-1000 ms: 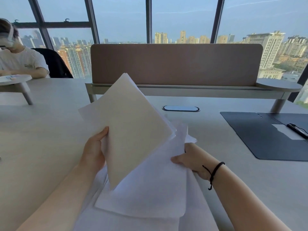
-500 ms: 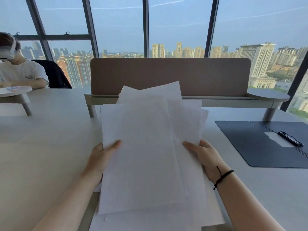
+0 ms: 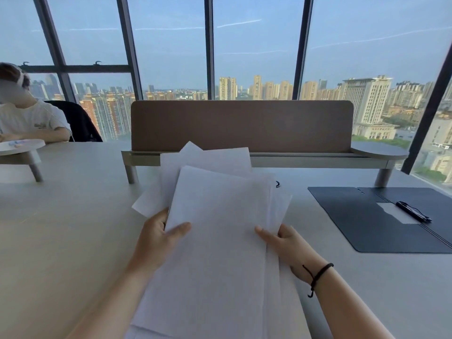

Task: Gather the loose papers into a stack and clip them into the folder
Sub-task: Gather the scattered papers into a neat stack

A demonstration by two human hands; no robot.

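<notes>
While the sheets remain fanned, head view lists: papers (image 3: 220, 241) — uneven, corners splayed, raised over the table (image 3: 61, 228); left hand (image 3: 156, 238) and right hand (image 3: 288, 245) each pinching a side edge. Folder (image 3: 367, 216) open, well apart at right, clip (image 3: 413, 211) empty. Step: gathering. Next, likely: square the edges, then carry across.

Pale grey table (image 3: 73, 228), open dark folder (image 3: 362, 221) lying flat at right (black clip (image 3: 413, 211) on its spine), raised divider shelf (image 3: 318, 162) standing across the back
</notes>
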